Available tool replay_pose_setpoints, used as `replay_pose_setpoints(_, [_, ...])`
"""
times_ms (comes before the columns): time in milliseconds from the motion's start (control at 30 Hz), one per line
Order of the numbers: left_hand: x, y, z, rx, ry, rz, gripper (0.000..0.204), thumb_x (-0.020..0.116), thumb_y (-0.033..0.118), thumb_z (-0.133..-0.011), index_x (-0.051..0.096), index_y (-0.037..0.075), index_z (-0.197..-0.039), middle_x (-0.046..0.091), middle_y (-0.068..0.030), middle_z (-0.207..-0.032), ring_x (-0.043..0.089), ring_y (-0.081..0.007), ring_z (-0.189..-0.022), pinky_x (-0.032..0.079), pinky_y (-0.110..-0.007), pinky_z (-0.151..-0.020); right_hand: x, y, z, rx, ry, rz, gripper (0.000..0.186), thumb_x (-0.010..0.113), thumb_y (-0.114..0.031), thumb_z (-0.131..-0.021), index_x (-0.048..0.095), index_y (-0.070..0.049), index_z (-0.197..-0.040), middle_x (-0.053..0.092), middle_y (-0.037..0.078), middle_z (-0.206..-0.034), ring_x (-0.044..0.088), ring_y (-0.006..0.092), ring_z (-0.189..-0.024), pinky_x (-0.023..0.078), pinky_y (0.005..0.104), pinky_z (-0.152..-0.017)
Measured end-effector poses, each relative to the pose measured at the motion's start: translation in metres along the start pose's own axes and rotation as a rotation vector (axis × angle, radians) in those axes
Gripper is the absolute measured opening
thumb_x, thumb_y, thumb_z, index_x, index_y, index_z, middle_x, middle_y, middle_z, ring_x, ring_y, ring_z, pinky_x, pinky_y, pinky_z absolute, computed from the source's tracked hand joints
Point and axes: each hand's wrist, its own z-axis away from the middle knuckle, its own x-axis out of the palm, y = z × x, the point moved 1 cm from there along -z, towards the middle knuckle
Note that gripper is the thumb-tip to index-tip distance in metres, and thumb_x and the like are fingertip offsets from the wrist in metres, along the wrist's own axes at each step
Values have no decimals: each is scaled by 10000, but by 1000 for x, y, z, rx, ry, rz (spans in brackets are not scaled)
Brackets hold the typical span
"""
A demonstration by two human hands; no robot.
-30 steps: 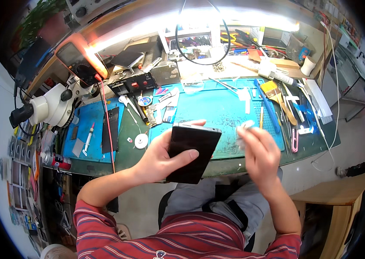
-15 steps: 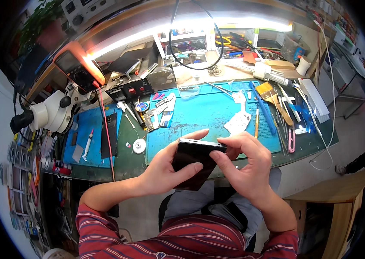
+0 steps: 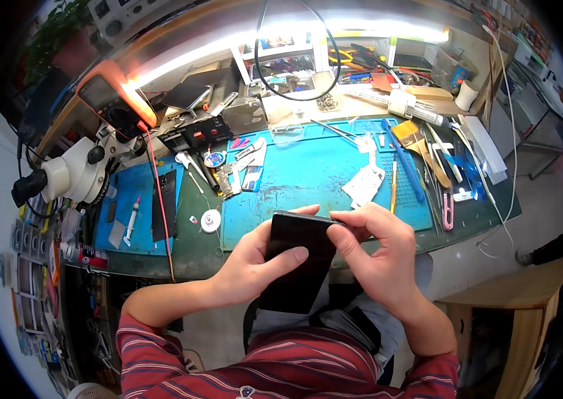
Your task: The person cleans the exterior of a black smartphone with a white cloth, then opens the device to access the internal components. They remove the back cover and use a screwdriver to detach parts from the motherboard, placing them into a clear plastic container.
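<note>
Below the phone (image 3: 298,279) is the lap (image 3: 375,309); the left hand (image 3: 249,267) clasps it, thumb across its face, and the grip of the right hand (image 3: 384,249) pinches its far right corner. A slackened left thumb could drop it short of the surface (image 3: 189,261) beyond.

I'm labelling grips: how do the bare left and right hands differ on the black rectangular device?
Left hand grips the device by its left side; right hand touches the upper right corner. Left hand's thumb crosses the face; right hand's thumb meets the corner. Both are bare.
</note>
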Motion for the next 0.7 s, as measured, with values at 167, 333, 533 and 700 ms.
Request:
replay_pose_setpoints(167, [-2,-4,-3,46,122,393,624,525,127,-1087,249,157,-1646,570,-187,-1435,631,-329,-1269,519,-479,-1086,11,8,16,349,-17,-355,336,750,-155,-974,682,27,-1249,760,93,-983,713,126,-816,571,276,-712])
replay_pose_setpoints(333, [-4,-16,-13,254,301,409,600,518,160,-1092,258,158,-1633,573,-206,-1410,599,-351,-1308,504,-477,-1104,32,15,24,522,-317,-469,282,762,-169,-960,705,35,-1147,749,50,-910,671,65,-806,548,259,-710])
replay_pose_setpoints(533, [-25,3,-33,512,266,280,694,571,74,-1060,222,128,-1658,488,-160,-1541,465,-232,-1436,360,-395,-1208,17,12,-28,15,-154,75,203,779,-142,-892,737,-17,-1047,729,115,-868,681,228,-756,516,335,-654])
replay_pose_setpoints(700, [-65,1,-11,409,489,-44,717,611,49,-1006,254,18,-1628,432,-214,-1584,416,-264,-1483,291,-405,-1248,16,26,-57,-604,1,625,161,731,-72,-849,734,-60,-1009,743,51,-924,704,233,-859,556,359,-724])
